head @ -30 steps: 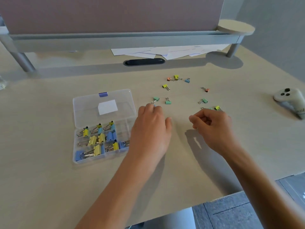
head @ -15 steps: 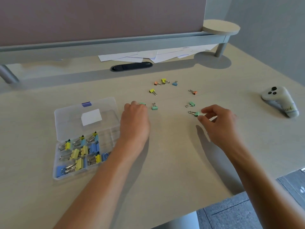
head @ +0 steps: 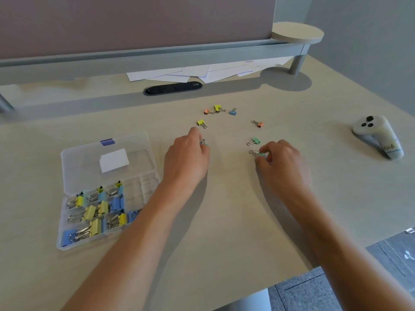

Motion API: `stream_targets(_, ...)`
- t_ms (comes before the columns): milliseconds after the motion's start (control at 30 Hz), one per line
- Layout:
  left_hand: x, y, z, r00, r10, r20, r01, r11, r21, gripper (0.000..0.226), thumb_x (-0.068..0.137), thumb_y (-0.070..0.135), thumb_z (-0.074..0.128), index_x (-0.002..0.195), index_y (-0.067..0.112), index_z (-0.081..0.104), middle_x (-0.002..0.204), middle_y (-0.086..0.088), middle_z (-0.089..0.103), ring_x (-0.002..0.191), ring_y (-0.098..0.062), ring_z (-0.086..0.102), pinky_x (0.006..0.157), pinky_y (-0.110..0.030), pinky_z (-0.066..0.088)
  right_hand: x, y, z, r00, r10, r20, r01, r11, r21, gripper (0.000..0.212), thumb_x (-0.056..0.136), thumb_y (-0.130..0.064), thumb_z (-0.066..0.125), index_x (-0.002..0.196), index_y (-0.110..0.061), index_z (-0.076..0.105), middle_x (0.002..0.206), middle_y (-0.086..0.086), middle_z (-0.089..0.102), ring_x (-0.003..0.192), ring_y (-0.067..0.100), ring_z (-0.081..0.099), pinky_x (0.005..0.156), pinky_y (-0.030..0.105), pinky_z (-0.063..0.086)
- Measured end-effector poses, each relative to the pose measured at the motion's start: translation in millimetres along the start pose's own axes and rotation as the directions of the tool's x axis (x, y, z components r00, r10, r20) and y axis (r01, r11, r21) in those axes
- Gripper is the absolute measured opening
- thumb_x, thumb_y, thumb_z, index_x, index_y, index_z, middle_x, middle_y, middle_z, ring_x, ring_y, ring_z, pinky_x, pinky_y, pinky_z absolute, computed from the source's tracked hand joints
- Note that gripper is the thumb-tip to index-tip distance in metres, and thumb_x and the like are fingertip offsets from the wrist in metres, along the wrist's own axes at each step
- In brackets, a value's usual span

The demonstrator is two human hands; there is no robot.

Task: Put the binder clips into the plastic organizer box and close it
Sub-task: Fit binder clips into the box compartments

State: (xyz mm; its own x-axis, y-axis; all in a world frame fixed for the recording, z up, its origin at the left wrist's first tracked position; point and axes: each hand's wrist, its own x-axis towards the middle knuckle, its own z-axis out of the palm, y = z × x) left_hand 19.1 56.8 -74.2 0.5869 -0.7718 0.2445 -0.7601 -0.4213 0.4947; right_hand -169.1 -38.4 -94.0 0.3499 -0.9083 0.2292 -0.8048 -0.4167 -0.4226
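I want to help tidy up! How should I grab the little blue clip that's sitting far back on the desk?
Pinch the blue clip by its coloured body, one finger on each flat side, coming down from above. Its body lies on the desk and its thin wire handles point up and away, toward the back; they look slippery and springy. The body is the widest, firmest part. Nothing crowds it; the yellow clip sits apart to its left.

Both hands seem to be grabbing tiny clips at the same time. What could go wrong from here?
1. The right hand pinches a small green clip only at its edge, so it could slip and drop.
2. The left hand hides most of its clip, so its hold is hard to judge.
3. The organizer box already looks crowded; if clips pile up, the open lid may not close.
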Motion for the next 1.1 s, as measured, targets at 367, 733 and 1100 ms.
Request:
stream_targets(367, 16.0, 12.1, 13.4, 0.990, -0.112, 0.085, 0.091, 0.972, 0.219, 0.033, 0.096, 0.041, 0.049, 0.109, 0.010, 0.046, 0.097, -0.008, 0.050, 0.082, -0.032, 0.050, 0.068, -0.038, 0.037, -7.7, 8.7, -2.3, 0.996, -0.019, -0.086, 0.031, 0.990, 0.135, 0.017, 0.092, -0.031, 0.065, 0.106, -0.024, 0.071, 0.094, -0.009, 0.061, 0.083, 0.015, 0.058, 0.065, 0.031, 0.041)
stream_targets(733, -6.4, 24.1, 0.6, 0.982, -0.190, -0.001, 0.190, 0.982, -0.006, 0.025, 0.091, 0.034, 0.050, 0.091, 0.010, 0.048, 0.084, -0.001, 0.055, 0.073, -0.029, 0.051, 0.063, -0.035, 0.037, -8.6, 0.2, -2.7, 0.997, -0.012, -0.072, 0.038, 0.924, 0.380, 0.010, 0.092, -0.031, 0.072, 0.098, -0.024, 0.072, 0.087, -0.012, 0.068, 0.066, 0.001, 0.064, 0.067, 0.025, 0.052)
stream_targets(1100, -108.2, 3.6, -80.2, 0.788, -0.287, 0.545, 0.568, -0.004, -0.823, 0.014, 0.090, 0.023, 0.037, 0.077, 0.019, 0.036, 0.064, 0.001, 0.035, 0.051, -0.015, 0.024, 0.048, -0.027, 0.018, -32.6, -65.6, 2.9, 0.978, -0.038, 0.206, -0.127, 0.673, 0.728, 0.016, 0.087, -0.005, 0.078, 0.100, -0.010, 0.071, 0.081, 0.005, 0.070, 0.052, 0.007, 0.067, 0.044, 0.022, 0.050)
